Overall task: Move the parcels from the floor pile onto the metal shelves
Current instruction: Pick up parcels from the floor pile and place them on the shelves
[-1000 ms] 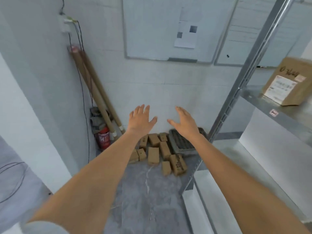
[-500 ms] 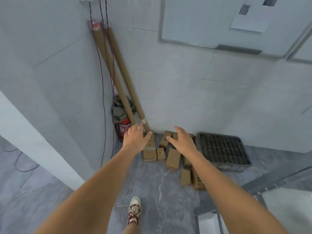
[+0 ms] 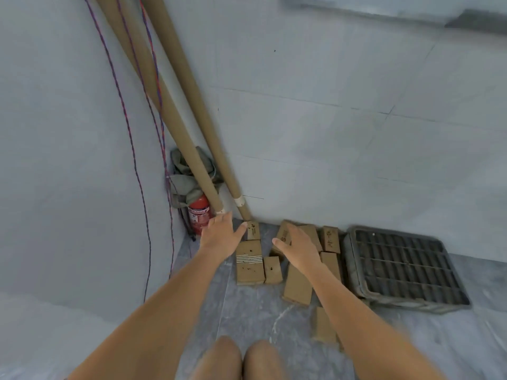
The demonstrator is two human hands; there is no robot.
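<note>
Several small brown cardboard parcels lie in a loose pile on the grey floor by the wall. A parcel with a striped label [image 3: 249, 262] lies at the pile's left, a longer plain parcel [image 3: 298, 283] in the middle. My left hand [image 3: 220, 237] reaches out flat, fingers straight, just left of the striped parcel, holding nothing. My right hand [image 3: 297, 246] is spread open over the parcels at the back of the pile [image 3: 285, 234]; whether it touches them is unclear. The metal shelves are out of view.
Two long cardboard tubes [image 3: 189, 149] lean in the corner above a red fire extinguisher [image 3: 199, 215] and a grey cloth. Red-blue cables [image 3: 142, 187] hang down the left wall. A dark plastic grate crate [image 3: 403, 267] lies right of the pile. My knees [image 3: 241, 357] show at the bottom.
The view has dropped and closed in on the floor pile as I crouch; the shelf has left the view. Both open hands have come down to the parcels.
</note>
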